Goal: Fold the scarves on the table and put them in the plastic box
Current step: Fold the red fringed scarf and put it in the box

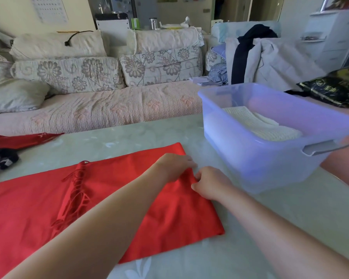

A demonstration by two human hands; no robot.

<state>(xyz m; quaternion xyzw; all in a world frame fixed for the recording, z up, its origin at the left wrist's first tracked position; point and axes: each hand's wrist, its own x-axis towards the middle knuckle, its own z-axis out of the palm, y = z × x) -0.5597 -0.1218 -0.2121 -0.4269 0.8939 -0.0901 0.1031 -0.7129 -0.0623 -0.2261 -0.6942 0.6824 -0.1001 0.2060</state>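
Plainly mid-fold, the red scarf point(34, 214) lies flat on the tabletop point(129, 141). Its long axis runs from about 8 o'clock to 2 o'clock, with the folded end toward the box point(250, 164) at 2 o'clock. The left hand point(175, 166) and right hand point(210, 183) meet at that end, each pinching the edge, likely to carry it back for another fold. A cream scarf point(266, 125) lies inside the box.

A red scarf point(38, 214) lies flat on the table point(290, 218), folded over, with its fringe point(75, 190) across the middle. To its right stands a clear bluish plastic box point(250, 164) holding a folded cream scarf point(260, 125). A dark red scarf point(18, 140) lies far left.
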